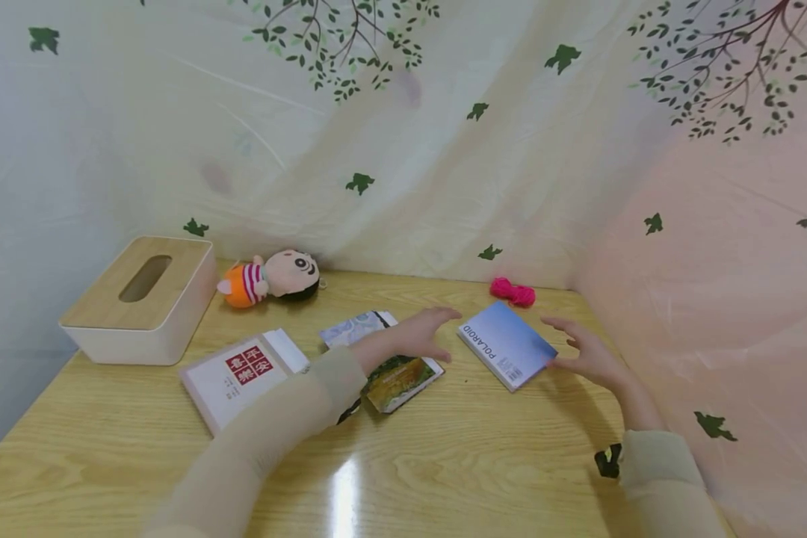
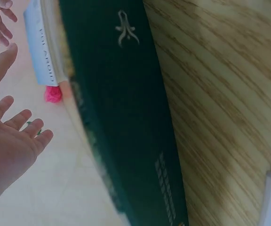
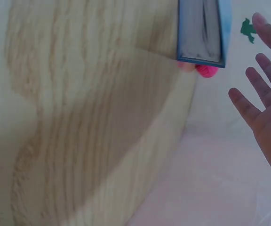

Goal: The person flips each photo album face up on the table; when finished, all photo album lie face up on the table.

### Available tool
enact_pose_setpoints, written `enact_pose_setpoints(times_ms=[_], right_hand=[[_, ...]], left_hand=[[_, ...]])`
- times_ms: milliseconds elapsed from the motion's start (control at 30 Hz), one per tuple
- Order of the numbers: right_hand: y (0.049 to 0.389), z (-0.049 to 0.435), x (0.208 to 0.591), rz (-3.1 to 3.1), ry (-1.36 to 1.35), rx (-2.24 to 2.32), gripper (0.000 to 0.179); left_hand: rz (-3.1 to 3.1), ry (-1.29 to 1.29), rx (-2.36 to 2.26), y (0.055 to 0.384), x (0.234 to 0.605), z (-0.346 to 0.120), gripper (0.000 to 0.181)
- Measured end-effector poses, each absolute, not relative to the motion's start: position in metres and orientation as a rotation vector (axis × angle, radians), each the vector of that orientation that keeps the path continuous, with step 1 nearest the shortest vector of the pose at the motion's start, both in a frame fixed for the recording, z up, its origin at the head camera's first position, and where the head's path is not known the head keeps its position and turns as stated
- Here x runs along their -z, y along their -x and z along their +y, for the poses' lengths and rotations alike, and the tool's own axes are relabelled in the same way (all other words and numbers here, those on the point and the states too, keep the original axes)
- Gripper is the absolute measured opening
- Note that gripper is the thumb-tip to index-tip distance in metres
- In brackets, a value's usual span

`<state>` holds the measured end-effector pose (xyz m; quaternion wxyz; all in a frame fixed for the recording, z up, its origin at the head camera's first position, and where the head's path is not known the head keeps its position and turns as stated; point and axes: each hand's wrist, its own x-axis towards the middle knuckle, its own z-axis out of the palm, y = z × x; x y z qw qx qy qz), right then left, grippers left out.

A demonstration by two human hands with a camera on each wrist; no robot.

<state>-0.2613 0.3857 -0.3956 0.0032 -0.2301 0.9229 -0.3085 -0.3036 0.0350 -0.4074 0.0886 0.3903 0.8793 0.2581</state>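
Your right hand (image 1: 588, 360), fingers parted and holding nothing, seems nearer the blue book (image 1: 509, 344), which lies to its left on the table (image 1: 477, 463), long axis slanting from far left to near right; your left hand (image 1: 413, 335), equally empty, hangs off the book's left side.

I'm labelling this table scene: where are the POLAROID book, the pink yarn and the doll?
POLAROID book (image 1: 507, 344), head view, on its upper face.
Pink yarn (image 1: 513, 292), head view, near the bundle's middle.
Doll (image 1: 281, 275), head view, on its head.
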Motion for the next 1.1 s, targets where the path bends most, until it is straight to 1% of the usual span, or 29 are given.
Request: enact_pose_setpoints(times_ms=[433,633,767,967,1100], right_hand=[[0.274,0.397,0.416,2.803,0.640,0.974,0.071],[0.276,0.401,0.423,2.717,0.594,1.080,0.070],[0.278,0.408,0.431,2.697,0.569,1.078,0.067],[0.282,0.410,0.438,2.678,0.603,1.118,0.059],[0.282,0.410,0.437,2.647,0.578,1.135,0.059]], left_hand=[[2.602,-1.162,-0.551,0.311,0.428,0.054,0.083],[2.615,-1.094,-0.440,0.309,0.432,0.057,0.085],[2.613,-1.094,-0.402,0.306,0.435,0.057,0.084],[2.609,-1.085,-0.400,0.309,0.440,0.056,0.083],[2.594,-1.074,-0.418,0.310,0.439,0.053,0.082]])
